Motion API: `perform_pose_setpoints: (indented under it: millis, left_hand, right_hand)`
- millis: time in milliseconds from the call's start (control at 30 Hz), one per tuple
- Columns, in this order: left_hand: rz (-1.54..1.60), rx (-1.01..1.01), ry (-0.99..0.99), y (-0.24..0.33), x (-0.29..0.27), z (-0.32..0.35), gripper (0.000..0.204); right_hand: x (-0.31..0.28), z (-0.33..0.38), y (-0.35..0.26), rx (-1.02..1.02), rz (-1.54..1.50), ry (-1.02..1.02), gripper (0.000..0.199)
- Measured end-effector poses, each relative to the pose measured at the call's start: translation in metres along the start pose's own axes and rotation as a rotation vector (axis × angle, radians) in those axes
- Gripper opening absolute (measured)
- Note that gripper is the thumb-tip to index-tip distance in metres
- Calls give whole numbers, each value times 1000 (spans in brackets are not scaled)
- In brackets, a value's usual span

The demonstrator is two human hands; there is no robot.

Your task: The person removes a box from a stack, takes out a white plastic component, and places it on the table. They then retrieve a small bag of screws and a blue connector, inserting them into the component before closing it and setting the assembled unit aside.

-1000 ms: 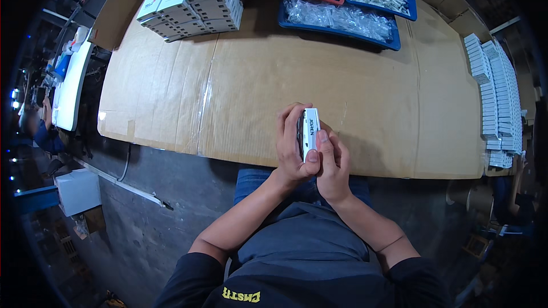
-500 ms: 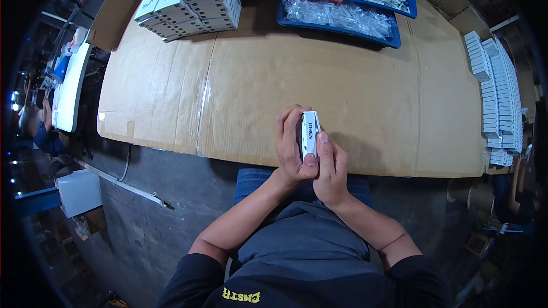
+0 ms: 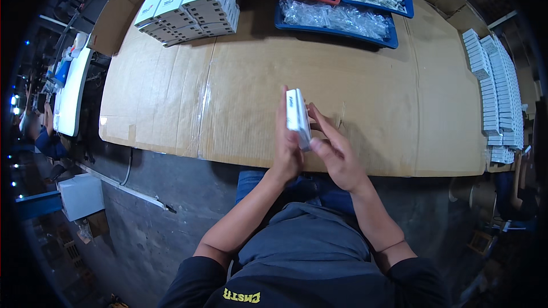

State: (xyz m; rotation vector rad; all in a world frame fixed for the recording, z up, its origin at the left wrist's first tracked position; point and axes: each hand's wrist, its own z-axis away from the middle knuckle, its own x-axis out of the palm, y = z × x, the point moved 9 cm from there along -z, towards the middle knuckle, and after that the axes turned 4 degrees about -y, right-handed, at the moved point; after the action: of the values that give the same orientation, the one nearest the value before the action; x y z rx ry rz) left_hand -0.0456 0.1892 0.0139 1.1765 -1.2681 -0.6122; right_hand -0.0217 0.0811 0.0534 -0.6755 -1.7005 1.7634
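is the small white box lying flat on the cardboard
No, the small white box is held up on edge between the left hand and right hand, above the cardboard.

Single view, head-worn fisheye, left of a side-by-side pair. Looks steeply down from above the person's own chest and lap. Forearms enter from the lower edge; left hand [image 3: 287, 148] and right hand [image 3: 337, 157] sit just below frame centre, close to the lens. Cardboard-covered table [image 3: 171, 97] fills the middle, its far edge toward the top of the frame, straight edges bowing near the rim. Floor shows at lower left. Frame corners are dark. No second view to compare overlap.
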Motion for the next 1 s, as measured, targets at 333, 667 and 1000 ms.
perform_pose_setpoints:
  millis: [333,667,1000]
  left_hand:
    - [115,-345,-65,-17,23,15,78]
    - [359,-588,-15,-25,45,33,71]
    - [345,-650,-19,-32,39,37,66]
  right_hand:
    - [-31,14,-21,-459,738,273,80]
    - [-22,18,-31,-880,802,186,79]
    - [-27,14,-18,-760,704,180,78]
